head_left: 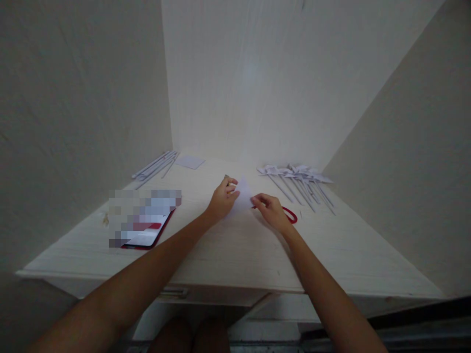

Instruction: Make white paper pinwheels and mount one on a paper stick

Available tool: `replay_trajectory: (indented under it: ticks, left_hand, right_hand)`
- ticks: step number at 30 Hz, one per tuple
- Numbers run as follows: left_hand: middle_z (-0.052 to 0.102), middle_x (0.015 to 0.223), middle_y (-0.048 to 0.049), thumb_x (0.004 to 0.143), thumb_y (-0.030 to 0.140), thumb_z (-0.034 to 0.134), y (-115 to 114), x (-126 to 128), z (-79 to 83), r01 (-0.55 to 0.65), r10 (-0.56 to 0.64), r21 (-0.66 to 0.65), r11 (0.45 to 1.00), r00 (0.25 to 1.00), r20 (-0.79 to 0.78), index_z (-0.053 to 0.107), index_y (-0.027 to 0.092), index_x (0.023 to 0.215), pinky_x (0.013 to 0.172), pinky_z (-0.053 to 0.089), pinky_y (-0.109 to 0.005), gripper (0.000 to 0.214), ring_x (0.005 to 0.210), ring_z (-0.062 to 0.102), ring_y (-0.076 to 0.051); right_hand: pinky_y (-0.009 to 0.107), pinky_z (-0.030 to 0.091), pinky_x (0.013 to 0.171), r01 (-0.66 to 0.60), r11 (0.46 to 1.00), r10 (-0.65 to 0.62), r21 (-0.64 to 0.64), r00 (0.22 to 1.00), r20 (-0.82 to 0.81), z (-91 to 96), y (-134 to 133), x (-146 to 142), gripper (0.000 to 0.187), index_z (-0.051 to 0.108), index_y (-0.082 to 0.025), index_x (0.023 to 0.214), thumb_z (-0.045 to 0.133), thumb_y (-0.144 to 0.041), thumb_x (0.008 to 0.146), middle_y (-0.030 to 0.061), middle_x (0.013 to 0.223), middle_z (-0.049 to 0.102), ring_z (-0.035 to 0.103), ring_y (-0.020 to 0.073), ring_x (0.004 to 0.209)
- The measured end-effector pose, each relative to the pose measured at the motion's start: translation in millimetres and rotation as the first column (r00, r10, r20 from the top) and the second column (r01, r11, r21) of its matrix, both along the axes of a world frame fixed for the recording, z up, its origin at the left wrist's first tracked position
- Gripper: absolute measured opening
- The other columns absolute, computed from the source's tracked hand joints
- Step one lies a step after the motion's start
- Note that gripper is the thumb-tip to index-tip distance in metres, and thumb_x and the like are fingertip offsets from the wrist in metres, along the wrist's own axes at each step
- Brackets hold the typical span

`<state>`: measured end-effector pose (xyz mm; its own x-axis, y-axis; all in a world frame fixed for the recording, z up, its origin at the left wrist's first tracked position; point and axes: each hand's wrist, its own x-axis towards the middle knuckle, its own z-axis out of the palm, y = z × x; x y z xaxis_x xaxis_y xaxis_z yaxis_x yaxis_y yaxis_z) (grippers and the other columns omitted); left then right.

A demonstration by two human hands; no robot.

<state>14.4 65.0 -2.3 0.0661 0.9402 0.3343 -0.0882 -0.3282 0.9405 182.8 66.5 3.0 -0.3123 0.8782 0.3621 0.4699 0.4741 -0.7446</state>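
A small white sheet of paper (pixel 243 196) lies at the middle of the pale wooden table (pixel 235 250), one corner raised. My left hand (pixel 222 200) pinches its left edge with curled fingers. My right hand (pixel 270 210) grips the paper's right edge, fingers closed. Just behind my right hand lies a pair of red-handled scissors (pixel 291 214), partly hidden by the hand.
A heap of white paper pinwheels on sticks (pixel 298 181) lies at the back right. Several thin white sticks (pixel 156 165) and a small paper square (pixel 190 162) lie at the back left. A red-edged phone (pixel 147 235) rests left. Walls close in all round.
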Motion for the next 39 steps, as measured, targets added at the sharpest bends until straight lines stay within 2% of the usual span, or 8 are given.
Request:
replay_trajectory:
  ticks: [5, 8, 11, 15, 22, 28, 35, 39]
  left_hand:
    - [0.054, 0.065, 0.0018, 0.071, 0.021, 0.053, -1, 0, -2.3, -0.01, 0.012, 0.045, 0.999, 0.999, -0.051, 0.047, 0.015, 0.076, 0.053, 0.04, -0.019, 0.009, 0.056, 0.053, -0.009]
    - [0.055, 0.061, 0.0012, 0.073, 0.026, 0.053, -1, -1, -4.7, -0.019, 0.031, 0.071, 0.997, 0.986, -0.166, 0.051, 0.015, 0.066, 0.052, 0.04, -0.02, 0.013, 0.057, 0.055, -0.011]
    - [0.058, 0.06, -0.0002, 0.071, 0.026, 0.054, 1, -2, -7.4, -0.089, 0.105, 0.076, 0.993, 0.965, -0.24, 0.054, 0.014, 0.062, 0.052, 0.042, -0.021, 0.015, 0.061, 0.057, -0.014]
    - [0.062, 0.065, -0.0019, 0.072, 0.029, 0.054, 3, -1, -9.8, -0.062, 0.073, 0.071, 0.996, 0.984, -0.161, 0.058, 0.012, 0.07, 0.053, 0.044, -0.022, 0.017, 0.062, 0.059, -0.014]
    - [0.053, 0.043, 0.0038, 0.072, 0.032, 0.057, -6, 2, -2.8, 0.108, -0.106, 0.02, 0.994, 0.989, -0.1, 0.051, 0.013, 0.069, 0.035, 0.036, -0.019, 0.019, 0.034, 0.047, -0.008]
    - [0.059, 0.048, 0.0016, 0.063, 0.026, 0.066, -9, 1, 7.3, 0.167, -0.167, 0.0, 0.986, 0.984, 0.064, 0.056, 0.011, 0.077, 0.041, 0.043, -0.021, 0.023, 0.041, 0.054, -0.01]
    - [0.061, 0.05, -0.0006, 0.065, 0.022, 0.064, -6, -3, 6.1, 0.188, -0.183, -0.066, 0.98, 0.98, 0.082, 0.068, 0.009, 0.083, 0.048, 0.046, -0.023, 0.022, 0.044, 0.055, -0.009]
    - [0.062, 0.055, -0.0013, 0.062, 0.016, 0.063, -4, -3, 4.6, 0.247, -0.234, -0.069, 0.967, 0.959, 0.16, 0.067, 0.01, 0.072, 0.049, 0.046, -0.022, 0.012, 0.049, 0.056, -0.009]
  right_hand:
    - [0.024, 0.042, 0.053, -0.015, 0.996, -0.003, -0.092, 0.982, -0.191, -3.6, -4, -7, 0.027, 0.054, -0.015, 0.068, 0.054, -0.042, 0.075, 0.0006, 0.054, 0.057, 0.054, 0.0119, 0.051]
    - [0.022, 0.039, 0.045, -0.029, 0.989, -0.01, -0.144, 0.964, -0.264, -5.2, -4, -8, 0.028, 0.051, -0.016, 0.07, 0.053, -0.044, 0.075, -0.0014, 0.05, 0.055, 0.049, 0.0095, 0.042]
    - [0.02, 0.035, 0.041, -0.032, 0.983, -0.025, -0.178, 0.952, -0.305, -5.4, -3, -9, 0.029, 0.05, -0.016, 0.07, 0.056, -0.045, 0.072, -0.003, 0.048, 0.054, 0.045, 0.0079, 0.038]
    - [0.02, 0.033, 0.039, -0.121, 0.96, 0.029, -0.254, 0.94, -0.34, -1.6, -4, -9, 0.036, 0.053, -0.013, 0.082, 0.06, -0.046, 0.069, -0.0034, 0.047, 0.056, 0.044, 0.0076, 0.035]
    - [0.02, 0.026, 0.037, -0.172, 0.953, 0.059, -0.248, 0.911, -0.408, 5.6, -3, 0, 0.035, 0.059, -0.01, 0.084, 0.062, -0.042, 0.069, -0.0044, 0.043, 0.052, 0.037, 0.0051, 0.034]
    - [0.02, 0.022, 0.038, -0.242, 0.937, 0.067, -0.252, 0.833, -0.55, 4.9, 2, 6, 0.038, 0.061, -0.01, 0.093, 0.067, -0.036, 0.066, -0.0065, 0.043, 0.047, 0.035, 0.0042, 0.036]
    - [0.02, 0.023, 0.041, -0.309, 0.919, 0.12, -0.245, 0.811, -0.573, 8.4, 1, 10, 0.026, 0.065, -0.014, 0.089, 0.064, -0.029, 0.068, -0.0056, 0.044, 0.047, 0.037, 0.0048, 0.039]
    - [0.02, 0.023, 0.041, -0.338, 0.914, 0.138, -0.226, 0.781, -0.609, 6.5, 1, 12, 0.019, 0.065, -0.015, 0.084, 0.062, -0.025, 0.068, -0.0065, 0.044, 0.045, 0.036, 0.0048, 0.038]
